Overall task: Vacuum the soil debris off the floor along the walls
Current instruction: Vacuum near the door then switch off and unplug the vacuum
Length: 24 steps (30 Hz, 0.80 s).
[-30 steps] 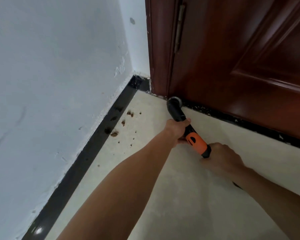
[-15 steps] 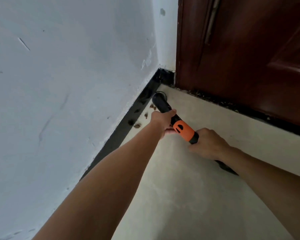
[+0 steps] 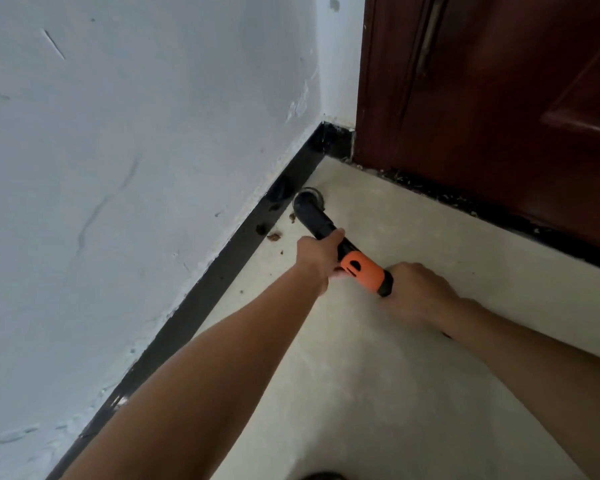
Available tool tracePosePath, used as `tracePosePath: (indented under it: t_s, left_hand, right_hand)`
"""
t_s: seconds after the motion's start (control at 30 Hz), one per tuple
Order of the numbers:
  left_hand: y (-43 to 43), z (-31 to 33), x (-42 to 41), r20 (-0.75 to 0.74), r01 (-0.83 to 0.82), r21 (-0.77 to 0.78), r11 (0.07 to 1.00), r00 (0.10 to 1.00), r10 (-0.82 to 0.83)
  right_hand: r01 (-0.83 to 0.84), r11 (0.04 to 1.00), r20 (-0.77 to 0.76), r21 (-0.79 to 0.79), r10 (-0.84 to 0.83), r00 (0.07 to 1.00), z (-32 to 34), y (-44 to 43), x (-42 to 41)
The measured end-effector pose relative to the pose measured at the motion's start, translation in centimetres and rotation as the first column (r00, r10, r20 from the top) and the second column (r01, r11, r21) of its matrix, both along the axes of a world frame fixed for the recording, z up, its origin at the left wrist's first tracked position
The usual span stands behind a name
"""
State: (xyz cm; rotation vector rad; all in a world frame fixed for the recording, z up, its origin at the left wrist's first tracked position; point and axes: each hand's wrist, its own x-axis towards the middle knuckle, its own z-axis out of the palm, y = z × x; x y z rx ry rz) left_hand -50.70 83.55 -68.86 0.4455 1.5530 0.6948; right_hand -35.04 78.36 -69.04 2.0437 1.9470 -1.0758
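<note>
A white plastered wall [image 3: 118, 168], scuffed and scratched, is filling the left side of the view. A pale cream smooth floor [image 3: 378, 393] is spreading out below it. A dark reddish-brown panelled wooden door [image 3: 499, 98] is standing closed at the upper right, meeting the wall at a corner. A glossy black skirting strip [image 3: 205, 289] is running along the foot of the wall into that corner.

Two bare forearms are reaching forward from the bottom edge, holding a black and orange handheld vacuum [image 3: 364, 271] at a slant. Its round black nozzle [image 3: 309, 206] is sitting down at the floor just beside the skirting, near the corner.

The left hand [image 3: 321, 252] is gripping the black tube ahead of the orange section, its fingers curling round it. The right hand [image 3: 416, 289] is wrapping the rear end behind the orange section, knuckles up and fingers clamping down over it.

Small brown crumbs of soil debris [image 3: 274, 237] are lying on the floor against the skirting, just beside the nozzle and to the left of the tube, with a few finer specks scattering nearer the left wrist.
</note>
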Motion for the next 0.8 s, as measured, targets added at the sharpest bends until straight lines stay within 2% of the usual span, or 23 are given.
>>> tracePosePath:
  t_s: [0.27, 0.5, 0.67, 0.8]
  left_hand:
    - [1.6, 0.2, 1.4, -0.012, 0.109, -0.025, 0.994, 0.994, -0.11]
    - [0.0, 0.4, 0.0, 0.014, 0.033, -0.046, 0.998, 0.999, -0.032]
    - [-6.2, -0.4, 1.1, 0.132, 0.052, -0.101, 0.994, 0.991, -0.038]
    - [-11.1, -0.6, 0.8, 0.186, 0.026, -0.137, 0.99, 0.983, 0.0]
  right_hand:
    - [0.088, 0.996, -0.061, -0.01, -0.089, 0.994, -0.5, 0.0, 1.2]
    - [0.039, 0.997, -0.089, -0.06, -0.044, 0.995, 0.4, -0.6, 0.3]
    - [-0.038, 0.998, 0.055, -0.057, 0.041, 0.998, 0.2, -6.8, 2.6]
    - [-0.106, 0.992, 0.073, -0.071, 0.111, 0.991, 0.2, -10.4, 3.5]
